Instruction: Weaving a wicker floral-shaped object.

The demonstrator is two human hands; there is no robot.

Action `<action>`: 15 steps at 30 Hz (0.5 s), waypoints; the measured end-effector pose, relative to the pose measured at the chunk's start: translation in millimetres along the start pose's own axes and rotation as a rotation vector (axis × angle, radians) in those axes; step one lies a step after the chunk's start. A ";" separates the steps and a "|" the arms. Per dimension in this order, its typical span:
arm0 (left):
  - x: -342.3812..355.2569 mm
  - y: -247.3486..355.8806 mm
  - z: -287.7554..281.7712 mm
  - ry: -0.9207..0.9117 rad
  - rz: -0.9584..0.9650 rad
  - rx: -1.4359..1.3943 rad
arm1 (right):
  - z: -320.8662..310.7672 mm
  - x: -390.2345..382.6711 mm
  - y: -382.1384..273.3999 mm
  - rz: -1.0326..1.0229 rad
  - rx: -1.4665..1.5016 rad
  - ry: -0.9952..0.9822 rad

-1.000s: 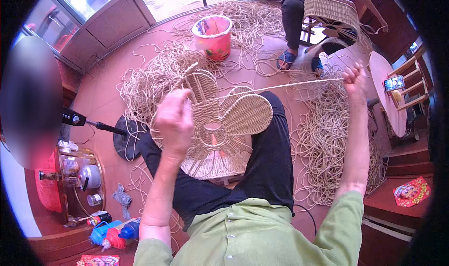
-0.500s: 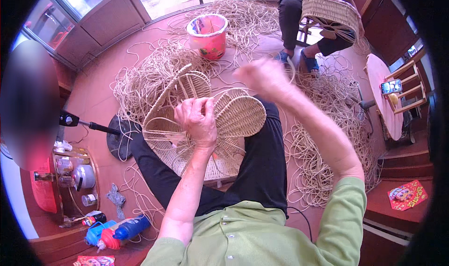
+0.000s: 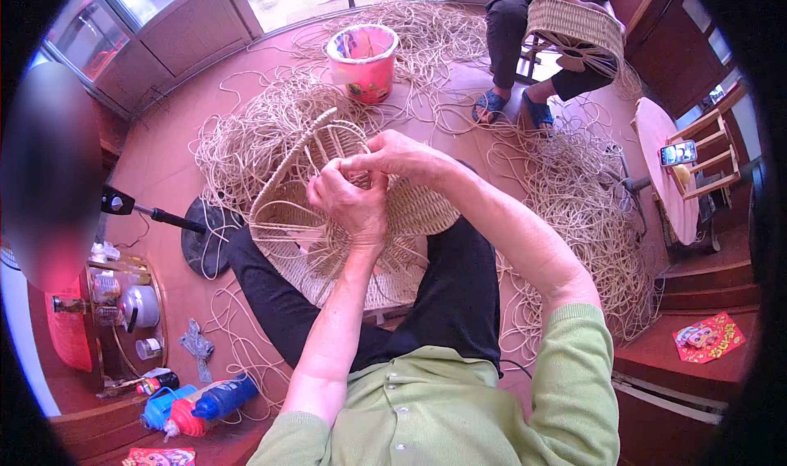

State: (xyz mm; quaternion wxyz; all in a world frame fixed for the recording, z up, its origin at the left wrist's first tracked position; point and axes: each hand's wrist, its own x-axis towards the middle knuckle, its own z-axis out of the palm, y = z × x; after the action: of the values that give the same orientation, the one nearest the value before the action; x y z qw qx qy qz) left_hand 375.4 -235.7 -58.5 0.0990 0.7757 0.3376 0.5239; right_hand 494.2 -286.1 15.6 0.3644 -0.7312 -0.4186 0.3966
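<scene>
A half-woven straw-coloured basket [image 3: 422,213] with rounded, petal-like sections sits between my knees. Loose cords stretch across its open parts. Over its middle, my left hand [image 3: 354,208] is closed, fingers pinching cord at the weave. My right hand [image 3: 398,156] meets it from the right, thumb and fingers pinched together against the left fingertips. The cord between the two hands is mostly hidden by the fingers.
Tangled cord piles [image 3: 270,130] cover the floor ahead and at right. A pink bucket [image 3: 369,81] stands among them. At far right, a seated person holds another woven basket [image 3: 578,27]. Bottles [image 3: 225,396] lie lower left; a round stool [image 3: 666,171] holds a phone [image 3: 679,153].
My right hand, raised and blurred to the right before, has come in left and down to meet my left hand. The left hand stays at the basket's middle.
</scene>
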 end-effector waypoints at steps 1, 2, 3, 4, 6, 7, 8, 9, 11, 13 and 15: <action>0.2 3.6 -1.2 -0.057 -0.077 -0.039 | -0.5 -3.1 -0.5 -0.048 -0.035 0.044; 0.5 7.4 -2.1 -0.114 -0.153 -0.079 | 1.6 -6.2 4.1 -0.047 -0.032 0.045; 1.7 11.0 -2.3 -0.117 -0.177 -0.099 | 5.6 -10.4 11.5 -0.196 -0.152 0.320; 0.2 11.6 -0.9 -0.119 -0.176 -0.104 | 6.6 -16.9 17.9 -0.345 -0.276 0.598; -1.5 1.2 -1.6 -0.145 0.024 0.015 | 8.1 -35.4 18.4 -0.407 0.499 0.558; -0.7 -1.2 -4.8 -0.135 -0.003 -0.024 | 2.3 -57.3 11.0 -0.417 0.899 0.468; -0.4 -1.5 -7.9 -0.138 -0.006 -0.026 | -12.1 -83.9 15.0 -0.458 1.000 0.435; 0.9 -3.2 -12.5 -0.163 0.015 -0.065 | -29.5 -110.3 19.2 -0.501 1.104 0.395; 2.6 -4.6 -22.2 -0.183 0.061 -0.099 | -78.9 -151.8 31.5 -0.551 1.027 0.556; 4.9 -3.0 -24.3 -0.221 0.040 -0.123 | -142.7 -180.1 67.7 -0.406 0.956 0.939; 7.1 -1.9 -25.8 -0.257 -0.015 -0.136 | -232.4 -210.9 122.6 -0.360 0.976 1.203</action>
State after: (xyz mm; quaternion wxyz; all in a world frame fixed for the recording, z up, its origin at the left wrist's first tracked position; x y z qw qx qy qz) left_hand 353.5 -235.0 -43.1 0.1974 0.8256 0.2915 0.4410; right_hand 668.9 -570.0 65.1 0.8657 -0.4989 -0.0404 0.0074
